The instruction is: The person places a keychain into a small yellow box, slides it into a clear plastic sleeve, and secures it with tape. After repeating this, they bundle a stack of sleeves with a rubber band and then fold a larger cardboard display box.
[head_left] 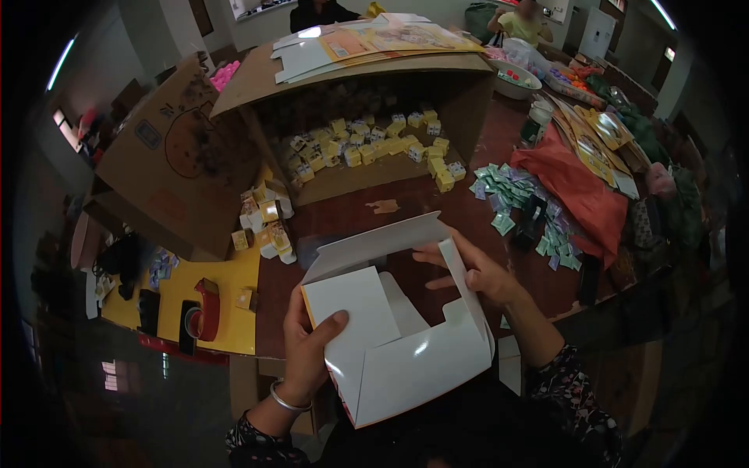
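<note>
A partly folded white carton [421, 366] with orange edges is held in front of my body, its plain inner side facing up and its flaps raised. My left hand [308, 343] grips its left side, thumb on top of the panel and fingers mostly hidden beneath. My right hand [488, 273] is at the raised right flap, thumb against it and fingers reaching past its edge into the opening. Beyond the carton, a large cardboard box [343, 191] lies with its open side toward me, with many small yellow-and-white boxes [363, 148] inside.
Flat printed cartons [374, 43] lie on the large box. Small green and purple packets [507, 187] are heaped at right beside a red plastic sheet [581, 187]. Another cardboard box [183, 156] leans at left, near a red tape dispenser [207, 308]. Two people are across the table.
</note>
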### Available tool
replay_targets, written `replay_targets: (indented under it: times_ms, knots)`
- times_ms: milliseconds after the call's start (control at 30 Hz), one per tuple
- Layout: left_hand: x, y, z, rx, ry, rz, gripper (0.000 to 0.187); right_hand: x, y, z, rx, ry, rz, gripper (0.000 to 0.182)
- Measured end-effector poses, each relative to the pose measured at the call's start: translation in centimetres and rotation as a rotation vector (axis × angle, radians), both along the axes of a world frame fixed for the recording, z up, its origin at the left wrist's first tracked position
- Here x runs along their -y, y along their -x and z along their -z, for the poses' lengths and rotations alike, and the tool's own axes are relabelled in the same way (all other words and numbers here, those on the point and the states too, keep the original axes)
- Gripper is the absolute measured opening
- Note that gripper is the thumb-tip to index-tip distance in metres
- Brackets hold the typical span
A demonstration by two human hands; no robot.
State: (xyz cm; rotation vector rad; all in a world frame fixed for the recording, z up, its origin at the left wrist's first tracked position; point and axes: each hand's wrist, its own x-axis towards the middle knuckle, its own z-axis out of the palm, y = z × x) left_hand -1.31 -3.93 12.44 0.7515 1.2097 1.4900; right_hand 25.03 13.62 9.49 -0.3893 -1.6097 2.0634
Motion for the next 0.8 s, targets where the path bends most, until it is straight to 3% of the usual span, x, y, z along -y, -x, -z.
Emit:
replay_targets:
  times_ms: [200, 400, 500, 567, 600, 733, 800]
  knots:
    - [-0.1, 0.0, 0.3, -0.006, 0.019, 0.008, 0.070, 1.6, 1.6, -1.9, 0.304, -0.320, 0.175, 0.097]
    - [-0.5, -0.4, -0.5, 0.010, -0.006, -0.035, 0.077, 1.8, 1.6, -1.0, 0.277, -0.378, 0.282, 0.089]
    - [-0.5, -0.4, -0.6, 0.019, -0.019, -0.022, 0.078, 2.2, 1.9, -2.2, 0.141, -0.311, 0.230, 0.076]
    - [-0.5, 0.1, -0.1, 0.004, -0.027, 0.015, 0.078, -0.1, 0.1, -2.3, 0.156, -0.711, 0.171, 0.052]
    - [-0.5, 0.1, -0.1, -0.023, -0.018, 0.031, 0.078, -1.2, 0.1, -3.0, 0.028, -0.743, 0.150, 0.053]
    - [-0.8, -0.7, -0.9, -0.081, -0.003, 0.098, 0.078, -6.9, 1.0, -5.3, 0.123, -0.492, -0.309, 0.072]
    - [-1.1, -1.0, -1.1, -0.095, -0.029, 0.108, 0.079, -6.2, 3.9, -9.0, 0.405, -0.517, -0.466, 0.075]
